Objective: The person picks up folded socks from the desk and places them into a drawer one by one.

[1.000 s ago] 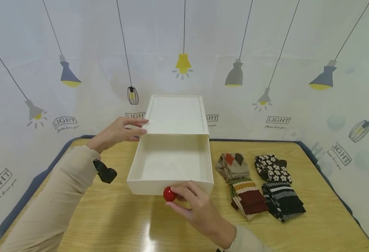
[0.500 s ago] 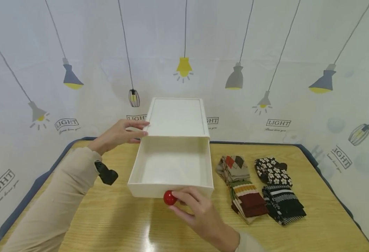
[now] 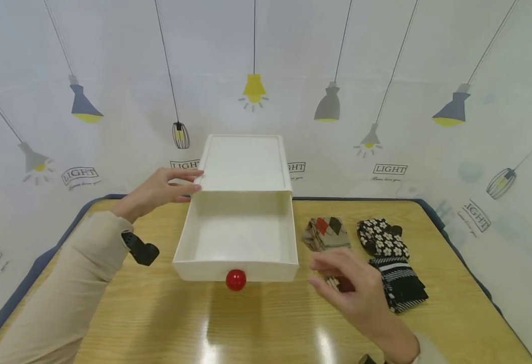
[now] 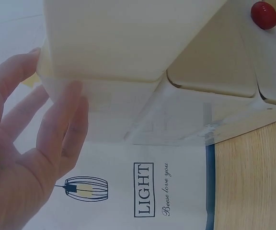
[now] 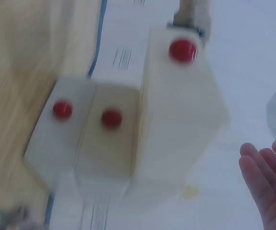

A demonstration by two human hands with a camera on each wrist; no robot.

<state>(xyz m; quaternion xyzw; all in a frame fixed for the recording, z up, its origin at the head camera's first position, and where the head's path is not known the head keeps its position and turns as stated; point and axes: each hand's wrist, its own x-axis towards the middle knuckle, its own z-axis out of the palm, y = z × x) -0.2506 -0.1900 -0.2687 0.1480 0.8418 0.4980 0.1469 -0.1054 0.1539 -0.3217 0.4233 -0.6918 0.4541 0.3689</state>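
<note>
A white drawer cabinet (image 3: 245, 164) stands against the backdrop, its top drawer (image 3: 202, 271) pulled out and bare inside. A red round knob (image 3: 236, 280) sits on the drawer's front. My left hand (image 3: 156, 191) touches the cabinet's upper left edge with extended fingers. To the right of the drawer, my right hand (image 3: 356, 288) hovers with loosely bent fingers and nothing in them. Behind it lies folded argyle fabric, seemingly a sock (image 3: 327, 232); another folded striped one is mostly covered by the hand. Two lower drawers with red knobs (image 5: 111, 118) show in the blurred right wrist view.
Farther right on the wooden table (image 3: 266, 323) lie a black flowered folded sock (image 3: 383, 237) and a black-and-white striped one (image 3: 399, 283). A white backdrop (image 3: 129, 101) printed with lamps encloses the table's back and sides.
My right hand has let go of the red knob and moved right, over the folded socks. The left hand stays at the cabinet; the drawer remains pulled out. The head view has shifted slightly.
</note>
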